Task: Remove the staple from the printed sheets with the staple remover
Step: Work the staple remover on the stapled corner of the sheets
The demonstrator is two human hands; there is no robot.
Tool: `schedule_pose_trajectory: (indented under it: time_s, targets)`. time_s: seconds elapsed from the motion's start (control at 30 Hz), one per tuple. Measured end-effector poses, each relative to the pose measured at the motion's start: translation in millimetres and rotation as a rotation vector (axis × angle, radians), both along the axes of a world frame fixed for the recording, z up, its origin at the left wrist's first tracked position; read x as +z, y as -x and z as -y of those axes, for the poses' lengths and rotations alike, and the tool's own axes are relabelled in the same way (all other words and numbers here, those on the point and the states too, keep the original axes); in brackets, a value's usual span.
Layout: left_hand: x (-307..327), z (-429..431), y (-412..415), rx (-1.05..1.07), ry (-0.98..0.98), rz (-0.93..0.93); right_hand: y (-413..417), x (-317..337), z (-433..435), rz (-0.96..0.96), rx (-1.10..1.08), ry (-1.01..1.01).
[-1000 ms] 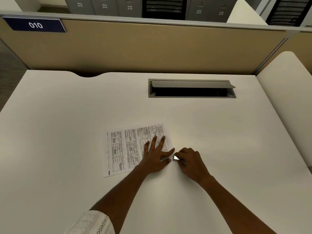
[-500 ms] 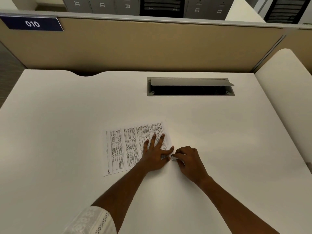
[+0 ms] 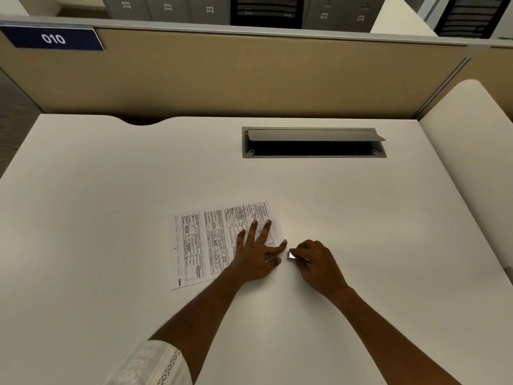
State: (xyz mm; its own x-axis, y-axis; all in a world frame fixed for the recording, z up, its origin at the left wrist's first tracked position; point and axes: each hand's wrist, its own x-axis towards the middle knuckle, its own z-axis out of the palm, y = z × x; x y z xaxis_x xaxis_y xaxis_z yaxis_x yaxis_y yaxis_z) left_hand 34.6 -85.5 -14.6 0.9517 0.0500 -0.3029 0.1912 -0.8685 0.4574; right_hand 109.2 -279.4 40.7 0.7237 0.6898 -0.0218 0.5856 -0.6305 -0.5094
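Observation:
The printed sheets (image 3: 205,240) lie flat on the white desk (image 3: 111,190), text turned sideways. My left hand (image 3: 256,252) presses down on their right part with fingers spread. My right hand (image 3: 316,262) is just to the right, fingers closed around a small shiny metal staple remover (image 3: 291,255). The tool's tip sits at the sheets' near right corner, between my left thumb and forefinger. The staple itself is too small to make out.
A grey cable hatch (image 3: 313,143) with its lid raised is set into the desk behind the sheets. A beige partition (image 3: 249,76) with a blue "010" label (image 3: 52,38) closes the far edge. A second white desk (image 3: 472,151) adjoins on the right.
Both hands have stayed in almost the same place. The remover's tip shows a little more clearly at the sheets' corner than half a second ago.

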Motion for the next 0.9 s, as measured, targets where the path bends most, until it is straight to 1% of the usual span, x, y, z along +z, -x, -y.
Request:
schedule_pose_trajectory:
  time_s: [0.07, 0.43, 0.53, 0.67, 0.83, 0.9]
  targets:
    - [-1, 0, 0, -0.001, 0.009, 0.003, 0, 1, 0, -0.003, 0.026, 0.023]
    - [0, 1, 2, 0.008, -0.004, 0.038, -1, 1, -10, -0.074, 0.028, 0.009]
    - [1, 2, 2, 0.015, 0.002, 0.036, -1, 4, -11, -0.064, 0.043, 0.022]
    - [3, 2, 2, 0.014, -0.015, 0.041, 5, 2, -9, 0.07, 0.083, 0.069]
    - [1, 2, 1, 0.015, -0.008, 0.035, 12, -1, -4, 0.244, 0.156, 0.019]
    - [1, 2, 1, 0.013, -0.002, 0.027, 12, -3, -2, 0.283, 0.193, 0.014]
